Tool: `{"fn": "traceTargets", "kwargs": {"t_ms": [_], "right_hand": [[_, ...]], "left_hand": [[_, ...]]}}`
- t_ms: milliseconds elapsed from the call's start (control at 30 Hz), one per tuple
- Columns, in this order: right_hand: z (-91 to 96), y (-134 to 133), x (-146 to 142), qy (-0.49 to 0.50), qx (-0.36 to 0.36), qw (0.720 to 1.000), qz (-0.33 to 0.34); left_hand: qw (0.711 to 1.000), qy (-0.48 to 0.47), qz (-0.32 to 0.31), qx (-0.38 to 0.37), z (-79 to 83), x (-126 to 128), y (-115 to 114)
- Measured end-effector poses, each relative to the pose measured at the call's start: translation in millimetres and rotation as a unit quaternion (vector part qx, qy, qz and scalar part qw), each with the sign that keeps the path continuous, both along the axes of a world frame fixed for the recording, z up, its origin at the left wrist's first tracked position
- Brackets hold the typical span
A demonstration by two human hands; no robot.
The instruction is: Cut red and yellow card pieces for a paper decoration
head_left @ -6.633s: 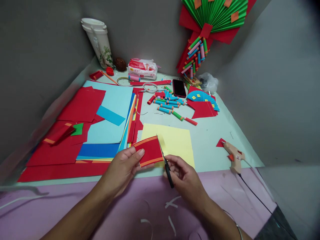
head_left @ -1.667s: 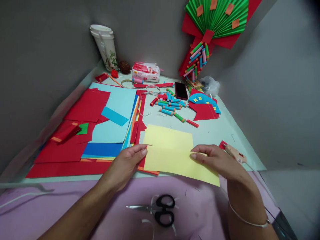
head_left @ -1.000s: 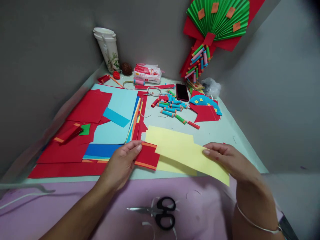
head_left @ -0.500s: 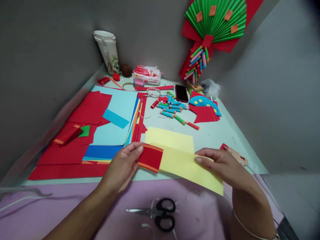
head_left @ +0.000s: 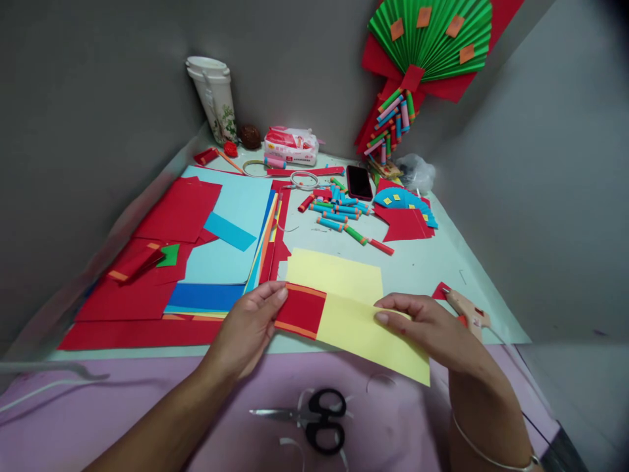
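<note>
My left hand (head_left: 248,328) pinches the left edge of a small red paper piece with orange borders (head_left: 299,309), held just above the table's front edge. My right hand (head_left: 425,326) grips a yellow paper strip (head_left: 371,334) that overlaps the red piece's right side. Beneath both lies a larger yellow sheet (head_left: 337,275) flat on the table. Black-handled scissors (head_left: 317,419) rest on the pink surface below my hands, touched by neither.
A stack of red, blue and light-blue sheets (head_left: 196,262) covers the left of the table. Rolled paper tubes (head_left: 339,213), a phone (head_left: 359,182), a glue gun (head_left: 466,311) at right, a cup (head_left: 216,98) and a green paper fan (head_left: 432,33) sit farther back.
The scissors were laid down on the pink surface. My right hand picked up the yellow strip and drew it left against the red piece, which my left hand still holds.
</note>
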State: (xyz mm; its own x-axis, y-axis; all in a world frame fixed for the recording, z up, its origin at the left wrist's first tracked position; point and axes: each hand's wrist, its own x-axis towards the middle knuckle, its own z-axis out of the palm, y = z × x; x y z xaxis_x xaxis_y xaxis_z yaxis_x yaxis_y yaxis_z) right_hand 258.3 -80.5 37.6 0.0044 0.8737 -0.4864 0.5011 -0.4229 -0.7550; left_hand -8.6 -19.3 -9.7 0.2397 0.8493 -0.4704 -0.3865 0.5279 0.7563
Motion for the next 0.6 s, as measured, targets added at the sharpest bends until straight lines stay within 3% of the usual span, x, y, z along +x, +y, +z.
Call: {"fn": "traceTargets", "kwargs": {"t_ms": [400,600], "right_hand": [[-5.6,1.8,3.4,-0.010,0.002,1.000,-0.003],[-6.1,0.8,3.9,-0.006,-0.005,1.000,-0.009]], "left_hand": [[0.996,0.089,-0.013,0.022,-5.6,-0.7,-2.7],[0.985,0.141,-0.003,0.099,-5.9,-3.1,-3.0]]}}
